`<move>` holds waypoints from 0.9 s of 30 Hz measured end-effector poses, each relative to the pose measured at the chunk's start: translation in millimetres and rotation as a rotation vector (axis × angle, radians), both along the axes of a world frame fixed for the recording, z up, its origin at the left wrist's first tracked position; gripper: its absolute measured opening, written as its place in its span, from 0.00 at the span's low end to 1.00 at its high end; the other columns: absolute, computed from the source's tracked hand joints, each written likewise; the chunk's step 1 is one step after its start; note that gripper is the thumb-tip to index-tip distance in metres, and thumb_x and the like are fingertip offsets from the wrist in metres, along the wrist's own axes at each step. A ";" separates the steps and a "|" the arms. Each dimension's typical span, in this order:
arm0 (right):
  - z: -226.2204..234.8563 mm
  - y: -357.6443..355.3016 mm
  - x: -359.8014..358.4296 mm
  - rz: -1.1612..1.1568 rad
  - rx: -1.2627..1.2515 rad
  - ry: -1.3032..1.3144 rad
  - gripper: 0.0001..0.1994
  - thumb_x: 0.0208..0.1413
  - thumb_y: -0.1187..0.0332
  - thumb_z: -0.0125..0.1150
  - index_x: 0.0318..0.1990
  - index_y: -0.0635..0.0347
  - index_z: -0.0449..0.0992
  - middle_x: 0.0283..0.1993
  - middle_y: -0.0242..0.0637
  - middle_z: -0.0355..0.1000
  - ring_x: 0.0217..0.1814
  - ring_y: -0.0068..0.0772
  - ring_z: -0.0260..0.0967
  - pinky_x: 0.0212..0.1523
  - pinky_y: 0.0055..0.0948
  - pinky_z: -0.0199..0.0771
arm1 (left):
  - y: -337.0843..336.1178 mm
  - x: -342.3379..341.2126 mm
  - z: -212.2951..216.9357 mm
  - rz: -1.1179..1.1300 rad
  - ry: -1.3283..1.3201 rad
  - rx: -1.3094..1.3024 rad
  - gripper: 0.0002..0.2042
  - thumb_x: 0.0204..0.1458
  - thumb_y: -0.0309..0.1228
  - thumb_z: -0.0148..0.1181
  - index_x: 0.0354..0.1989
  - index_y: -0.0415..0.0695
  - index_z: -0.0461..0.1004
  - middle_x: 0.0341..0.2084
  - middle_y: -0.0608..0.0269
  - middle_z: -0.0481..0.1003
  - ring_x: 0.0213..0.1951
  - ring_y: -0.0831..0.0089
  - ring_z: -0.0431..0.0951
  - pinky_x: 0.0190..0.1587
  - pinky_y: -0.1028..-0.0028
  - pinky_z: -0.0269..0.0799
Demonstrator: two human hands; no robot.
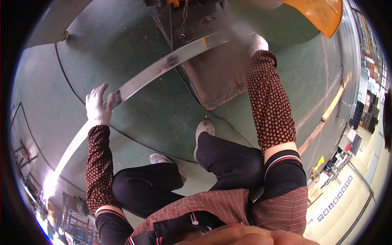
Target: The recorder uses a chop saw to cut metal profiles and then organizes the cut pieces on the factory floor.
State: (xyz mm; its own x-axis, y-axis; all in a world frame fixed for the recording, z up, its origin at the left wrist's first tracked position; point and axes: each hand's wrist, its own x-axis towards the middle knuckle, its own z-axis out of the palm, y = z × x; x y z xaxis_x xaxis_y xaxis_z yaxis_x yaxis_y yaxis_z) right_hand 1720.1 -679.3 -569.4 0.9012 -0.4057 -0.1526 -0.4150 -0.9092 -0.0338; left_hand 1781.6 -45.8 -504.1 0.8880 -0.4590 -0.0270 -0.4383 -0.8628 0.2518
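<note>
A long, shiny flat metal strip (pixel 148 74) slants from the far middle down to the near left. My left hand (pixel 99 107), in a pale glove, lies across this strip. Its fingers stretch past the far edge with the thumb apart, and the hand is open. Beside the strip's far end is my right hand (pixel 258 43), also gloved. A grey blur covers its fingers, so I cannot see whether they grip the strip. Under the strip stands a dark, worn metal machine base (pixel 216 83).
A chain (pixel 184 18) hangs above the base. An orange machine part (pixel 322 16) juts in at the far right. Dark cables (pixel 143 145) run across the green floor near my shoes (pixel 204 128). Long metal stock (pixel 352 61) and a wooden strip (pixel 335 100) lie at the right.
</note>
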 end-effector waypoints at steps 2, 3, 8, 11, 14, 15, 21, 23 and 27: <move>-23.7 12.2 11.2 -0.104 0.006 0.046 0.17 0.52 0.73 0.64 0.51 0.57 0.76 0.51 0.53 0.77 0.56 0.55 0.74 0.55 0.45 0.76 | 1.0 0.6 -2.4 0.024 0.101 0.011 0.19 0.56 0.36 0.64 0.56 0.46 0.76 0.50 0.56 0.78 0.53 0.57 0.75 0.58 0.62 0.68; -32.5 11.2 10.5 -0.128 0.013 0.037 0.19 0.51 0.72 0.64 0.53 0.57 0.75 0.52 0.52 0.77 0.57 0.55 0.74 0.56 0.45 0.76 | -0.6 1.1 -5.4 0.058 0.203 0.002 0.18 0.57 0.36 0.62 0.56 0.46 0.76 0.50 0.56 0.79 0.53 0.57 0.75 0.58 0.62 0.69; -39.3 11.8 26.8 -0.167 -0.061 0.077 0.23 0.51 0.71 0.66 0.57 0.56 0.73 0.57 0.52 0.74 0.60 0.54 0.72 0.57 0.43 0.77 | 5.1 -1.4 -16.5 0.191 0.442 -0.114 0.16 0.64 0.41 0.53 0.52 0.46 0.78 0.45 0.51 0.80 0.48 0.54 0.81 0.52 0.63 0.75; -34.1 14.6 26.9 -0.227 0.001 0.094 0.24 0.52 0.70 0.66 0.58 0.55 0.71 0.57 0.51 0.74 0.61 0.53 0.71 0.59 0.43 0.76 | 3.0 -2.5 -13.6 0.158 0.447 -0.042 0.15 0.65 0.42 0.51 0.45 0.46 0.80 0.37 0.52 0.82 0.41 0.54 0.82 0.46 0.62 0.76; -23.8 26.1 32.5 -0.255 0.037 0.178 0.24 0.52 0.71 0.66 0.59 0.53 0.72 0.58 0.51 0.74 0.62 0.51 0.71 0.60 0.42 0.75 | 0.6 -1.5 -5.4 0.179 0.503 0.007 0.13 0.65 0.41 0.51 0.42 0.46 0.79 0.34 0.53 0.81 0.39 0.54 0.82 0.43 0.62 0.76; -22.4 25.0 34.0 -0.255 0.036 0.171 0.24 0.52 0.71 0.66 0.59 0.53 0.72 0.58 0.51 0.74 0.62 0.51 0.71 0.60 0.42 0.75 | 3.4 -1.6 -9.2 0.178 0.496 0.004 0.13 0.65 0.41 0.51 0.42 0.46 0.79 0.34 0.53 0.81 0.39 0.54 0.82 0.43 0.62 0.76; -32.3 9.6 27.8 -0.234 0.021 0.124 0.23 0.54 0.71 0.64 0.59 0.53 0.72 0.58 0.50 0.74 0.62 0.51 0.70 0.61 0.42 0.75 | 4.5 -4.7 -26.0 0.108 0.325 -0.006 0.10 0.63 0.37 0.53 0.40 0.47 0.79 0.33 0.53 0.81 0.38 0.53 0.82 0.41 0.61 0.76; -30.2 33.8 29.8 -0.214 0.056 0.095 0.23 0.54 0.71 0.63 0.59 0.51 0.72 0.58 0.50 0.74 0.62 0.51 0.71 0.60 0.42 0.75 | 21.8 -8.0 -26.1 0.090 0.258 0.055 0.09 0.62 0.36 0.53 0.40 0.48 0.79 0.33 0.53 0.81 0.38 0.53 0.82 0.41 0.62 0.76; -34.0 11.6 22.5 -0.208 0.046 0.093 0.23 0.55 0.73 0.62 0.59 0.51 0.72 0.58 0.49 0.74 0.61 0.51 0.71 0.60 0.42 0.75 | 11.3 -7.0 -28.2 0.116 0.308 0.017 0.10 0.62 0.37 0.54 0.40 0.48 0.79 0.34 0.53 0.81 0.38 0.54 0.82 0.42 0.61 0.76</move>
State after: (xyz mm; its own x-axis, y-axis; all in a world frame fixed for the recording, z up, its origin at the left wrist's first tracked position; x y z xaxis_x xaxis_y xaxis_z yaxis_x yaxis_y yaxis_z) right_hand 1742.5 -667.7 -603.4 0.7799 -0.5721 -0.2539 -0.5967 -0.8021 -0.0257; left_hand 1774.7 -34.6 -532.3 0.8834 -0.3522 -0.3090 -0.2424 -0.9079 0.3419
